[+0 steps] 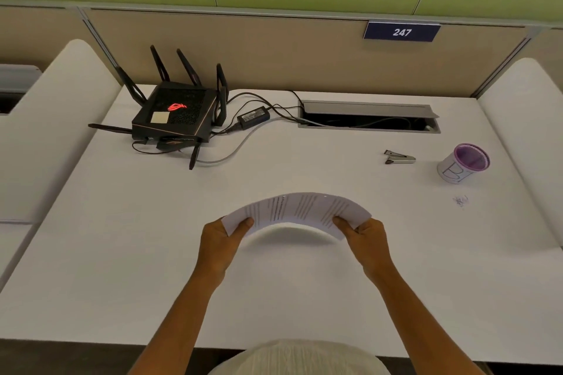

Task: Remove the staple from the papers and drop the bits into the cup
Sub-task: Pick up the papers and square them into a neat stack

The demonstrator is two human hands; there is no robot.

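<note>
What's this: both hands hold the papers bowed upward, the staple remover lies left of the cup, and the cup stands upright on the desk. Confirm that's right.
One thing is wrong: the cup is not upright; the head view shows it tipped on its side, mouth facing the camera. The rest holds: the left hand and right hand hold the papers bowed upward, and the staple remover lies left of the cup on the desk.
</note>
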